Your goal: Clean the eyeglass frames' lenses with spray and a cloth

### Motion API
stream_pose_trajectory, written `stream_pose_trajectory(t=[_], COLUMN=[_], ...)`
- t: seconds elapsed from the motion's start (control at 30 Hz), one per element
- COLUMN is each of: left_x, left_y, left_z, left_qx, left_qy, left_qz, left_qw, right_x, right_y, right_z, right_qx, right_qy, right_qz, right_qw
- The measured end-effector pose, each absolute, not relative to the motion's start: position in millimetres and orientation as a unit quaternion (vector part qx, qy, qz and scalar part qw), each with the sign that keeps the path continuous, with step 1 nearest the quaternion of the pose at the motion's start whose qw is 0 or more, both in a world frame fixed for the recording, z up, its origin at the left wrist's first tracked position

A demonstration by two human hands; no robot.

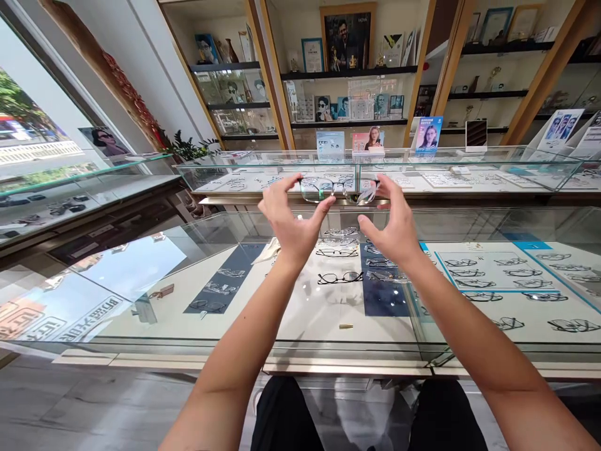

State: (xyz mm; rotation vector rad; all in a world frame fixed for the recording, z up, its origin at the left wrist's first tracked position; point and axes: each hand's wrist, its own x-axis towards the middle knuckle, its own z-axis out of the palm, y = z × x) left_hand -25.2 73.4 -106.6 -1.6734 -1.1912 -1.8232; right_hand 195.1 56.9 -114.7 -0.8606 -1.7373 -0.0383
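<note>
The clear-lensed glasses (339, 186) hang in the air between the two sets of fingers, long axis running sideways from one hand to the other. The left hand (293, 219) has hold of its end, forefinger at the outer corner, thumb spread beneath the lens and nearer the bridge. The right hand (393, 225) has its forefinger at the opposite corner, thumb apart below; whether its other fingers grip cannot be told. Below the fingers, black-rimmed glasses (340, 277) lie inside the glass counter (328, 363).
</note>
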Motion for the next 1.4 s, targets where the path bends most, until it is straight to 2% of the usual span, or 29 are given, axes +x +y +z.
stream_pose_trajectory(t=[0.13,0.27,0.8,1.4], left_x=[-23.5,-16.7,-13.1,-20.5], left_y=[61.5,49.8,38.1,40.6], left_z=[-49.5,-25.4,-30.4,-26.8], left_qx=[-0.622,-0.645,-0.628,-0.697], left_qy=[-0.386,-0.369,-0.396,-0.396], left_qz=[-0.657,-0.651,-0.651,-0.589], left_qw=[0.181,0.157,0.154,0.108], right_x=[203.8,210.5,209.1,217.7], right_y=[36.9,20.6,11.5,18.4], right_z=[-50.5,-25.4,-28.3,-29.4], right_qx=[-0.391,-0.43,-0.424,-0.438], right_qy=[-0.753,-0.737,-0.709,-0.707], right_qz=[-0.063,-0.076,-0.037,-0.015], right_qw=[0.526,0.516,0.562,0.554])
